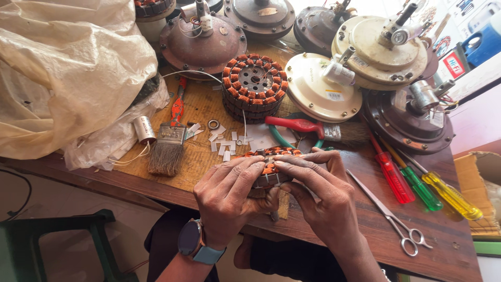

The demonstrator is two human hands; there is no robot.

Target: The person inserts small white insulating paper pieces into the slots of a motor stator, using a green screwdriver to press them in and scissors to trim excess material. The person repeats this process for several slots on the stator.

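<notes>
At the counter's (334, 209) near edge, both hands clamp on a copper-wound stator (269, 162): the left hand (229, 196) cups its left side with fingers over the top, the right hand (318, 190) presses fingertips onto its upper rim. The stator is tilted, its flat face turned up toward the camera; its axis cannot be told exactly. Just behind it lie small white paper strips (222, 142). Farther back stands a second stator (254, 86), upright. A brush (168, 143) lies to the left, scissors (389, 216) and three screwdrivers (420, 185) to the right, fan motor housings (321, 89) beyond.
</notes>
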